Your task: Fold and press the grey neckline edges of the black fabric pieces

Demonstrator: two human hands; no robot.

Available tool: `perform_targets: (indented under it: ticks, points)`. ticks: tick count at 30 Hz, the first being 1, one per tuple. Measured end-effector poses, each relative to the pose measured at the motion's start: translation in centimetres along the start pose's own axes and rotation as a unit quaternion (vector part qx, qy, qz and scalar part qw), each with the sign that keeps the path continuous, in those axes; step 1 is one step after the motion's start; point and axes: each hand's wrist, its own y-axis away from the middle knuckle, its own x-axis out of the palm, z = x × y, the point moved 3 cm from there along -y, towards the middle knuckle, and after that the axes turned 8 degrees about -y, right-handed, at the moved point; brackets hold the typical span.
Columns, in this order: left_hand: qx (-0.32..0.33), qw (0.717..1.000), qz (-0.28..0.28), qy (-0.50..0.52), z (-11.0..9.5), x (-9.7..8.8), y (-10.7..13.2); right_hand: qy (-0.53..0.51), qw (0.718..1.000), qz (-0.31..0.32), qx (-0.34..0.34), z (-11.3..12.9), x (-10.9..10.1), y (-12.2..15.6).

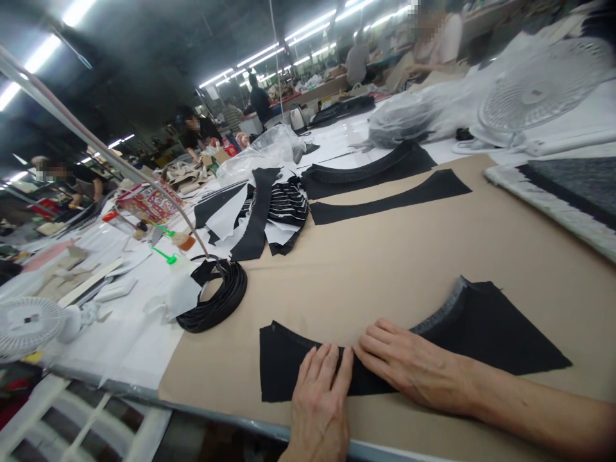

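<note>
A black fabric piece (505, 337) with a curved upper edge lies on the tan work surface in front of me. Along that curve its rim is turned over, and a greyish strip shows at the right part. My left hand (321, 385) rests on the piece left of its middle, fingers stretched out with their tips on the curved edge. Close beside it, my right hand (414, 366) lies over the same edge, fingers extended and slightly bent, pressing down. Both palms face down, and the fabric beneath them is hidden.
Farther back lie more black cut pieces (389, 196), a striped stack (287, 205) and a coil of black strip (233, 298). A white fan (543, 90) stands at the back right, another fan (31, 327) at left. A thick grey-black pad (572, 186) lies at right. Several people work beyond.
</note>
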Motion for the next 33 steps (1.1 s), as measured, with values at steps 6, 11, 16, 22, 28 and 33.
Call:
perform_targets:
  ticks: [6,11,16,22,28,33]
  points:
    - [-0.036,0.999,-0.008,-0.008,-0.7,0.5,0.1,0.023,0.999,-0.017,-0.02,0.1,0.5,0.1]
    - [-0.052,0.995,-0.079,-0.022,-1.5,0.3,0.3,0.021,0.999,-0.023,-0.031,-0.1,0.8,0.2]
    - [-0.019,0.997,-0.063,0.045,0.0,-1.0,-0.1,-0.076,0.995,0.003,0.062,-0.8,-0.7,-0.2]
    - [-0.063,0.99,-0.034,0.12,3.3,-2.2,-1.2,-0.151,0.97,0.055,0.184,-1.2,-2.3,-0.9]
    - [-0.126,0.966,0.095,0.203,1.1,-1.8,-4.1,-0.173,0.946,0.09,0.259,-0.7,-2.0,-1.3]
    - [-0.14,0.94,0.214,0.228,0.5,-1.7,-5.9,-0.155,0.942,0.074,0.288,-0.2,-1.9,-1.1]
